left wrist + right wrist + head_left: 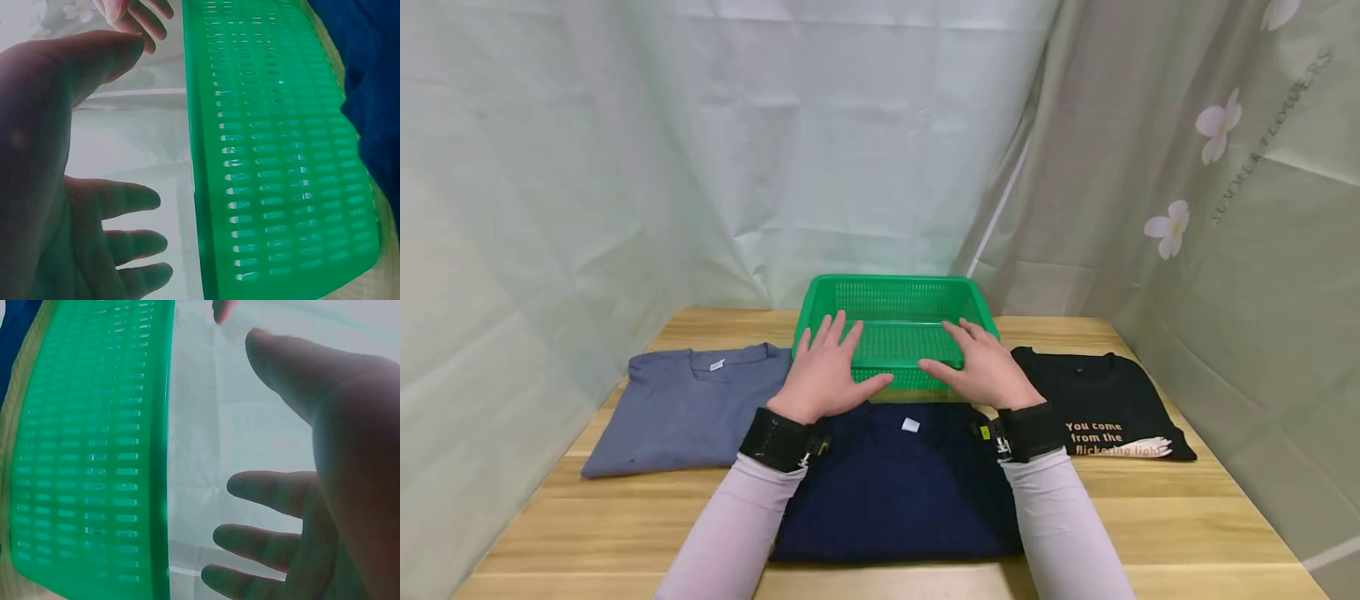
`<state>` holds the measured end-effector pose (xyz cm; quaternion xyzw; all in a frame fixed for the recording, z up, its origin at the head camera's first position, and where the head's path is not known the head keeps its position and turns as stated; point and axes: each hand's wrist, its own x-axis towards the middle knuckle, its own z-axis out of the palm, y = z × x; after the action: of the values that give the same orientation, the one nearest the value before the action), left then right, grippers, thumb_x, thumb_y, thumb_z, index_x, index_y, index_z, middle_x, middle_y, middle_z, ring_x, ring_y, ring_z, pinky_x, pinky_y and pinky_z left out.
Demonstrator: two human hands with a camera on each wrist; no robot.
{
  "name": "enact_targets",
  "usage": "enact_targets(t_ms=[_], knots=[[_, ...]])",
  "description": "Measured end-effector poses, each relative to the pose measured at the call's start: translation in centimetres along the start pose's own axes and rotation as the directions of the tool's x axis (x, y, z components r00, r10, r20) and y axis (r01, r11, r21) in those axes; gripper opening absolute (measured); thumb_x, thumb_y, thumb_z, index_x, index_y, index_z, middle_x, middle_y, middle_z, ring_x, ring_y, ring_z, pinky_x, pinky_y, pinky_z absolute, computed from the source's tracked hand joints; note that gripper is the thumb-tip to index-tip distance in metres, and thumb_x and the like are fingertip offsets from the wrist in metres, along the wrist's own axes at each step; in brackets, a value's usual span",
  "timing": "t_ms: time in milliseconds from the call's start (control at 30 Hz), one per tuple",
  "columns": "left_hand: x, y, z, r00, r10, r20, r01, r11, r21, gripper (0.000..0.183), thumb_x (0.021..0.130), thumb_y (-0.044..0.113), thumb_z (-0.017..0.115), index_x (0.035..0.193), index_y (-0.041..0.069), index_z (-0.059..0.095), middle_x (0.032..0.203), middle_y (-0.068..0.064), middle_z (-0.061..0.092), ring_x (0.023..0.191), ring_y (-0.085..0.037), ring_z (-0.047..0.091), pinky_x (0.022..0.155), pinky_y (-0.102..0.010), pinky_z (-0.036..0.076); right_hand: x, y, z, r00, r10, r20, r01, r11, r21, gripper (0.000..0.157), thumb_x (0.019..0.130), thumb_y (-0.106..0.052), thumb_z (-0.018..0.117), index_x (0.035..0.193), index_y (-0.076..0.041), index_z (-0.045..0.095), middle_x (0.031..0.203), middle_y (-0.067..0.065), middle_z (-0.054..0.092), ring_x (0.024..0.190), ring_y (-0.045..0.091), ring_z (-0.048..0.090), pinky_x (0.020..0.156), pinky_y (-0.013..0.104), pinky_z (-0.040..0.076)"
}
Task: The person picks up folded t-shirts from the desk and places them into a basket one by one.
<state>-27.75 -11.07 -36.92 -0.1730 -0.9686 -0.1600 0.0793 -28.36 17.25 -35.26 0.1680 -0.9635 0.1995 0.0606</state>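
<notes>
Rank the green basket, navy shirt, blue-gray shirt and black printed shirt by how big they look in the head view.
1. Navy shirt
2. Green basket and blue-gray shirt, too alike to rank
3. Black printed shirt

Green basket [895,300] (navy shirt [898,492], too).

A pale wood-grained table [1165,517] stands inside hanging cloth. A whitish, creased curtain [880,150] falls behind its far edge, and a greyer, folded curtain [1097,183] runs down its right side, a thin white strip [1000,204] slanting near where they meet. On the greyer cloth, pale flowers [1217,125] are printed beside the slanting words "SUMMER FLOWERS" [1272,132]
</notes>
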Motion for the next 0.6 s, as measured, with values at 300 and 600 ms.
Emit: enact_targets(t_ms=[300, 600], knots=[[-1.4, -0.9, -0.1, 0.990, 0.012, -0.140, -0.033, 0.988, -0.149, 0.085, 0.104, 0.052, 0.070, 0.166, 0.002, 0.044, 0.175, -0.027, 0.036, 0.162, -0.049, 0.036, 0.126, -0.070, 0.038, -1.2, 1.0, 0.2, 0.999, 0.003, -0.050, 0.003, 0.992, 0.124, 0.079, 0.106, -0.057, 0.067, 0.166, -0.010, 0.047, 0.167, 0.020, 0.048, 0.154, 0.043, 0.049, 0.121, 0.065, 0.047], [-4.1, -2.5, -1.2, 0.979, -0.047, -0.200, -0.022, 0.944, -0.330, 0.069, 0.108, 0.040, 0.070, 0.162, 0.004, 0.050, 0.165, -0.023, 0.048, 0.155, -0.046, 0.045, 0.122, -0.066, 0.045, -3.3, 2.1, -0.9, 0.986, 0.053, -0.155, -0.014, 0.969, 0.245, 0.063, 0.108, -0.047, 0.068, 0.156, -0.008, 0.058, 0.151, 0.017, 0.064, 0.128, 0.039, 0.068, 0.106, 0.057, 0.058]])
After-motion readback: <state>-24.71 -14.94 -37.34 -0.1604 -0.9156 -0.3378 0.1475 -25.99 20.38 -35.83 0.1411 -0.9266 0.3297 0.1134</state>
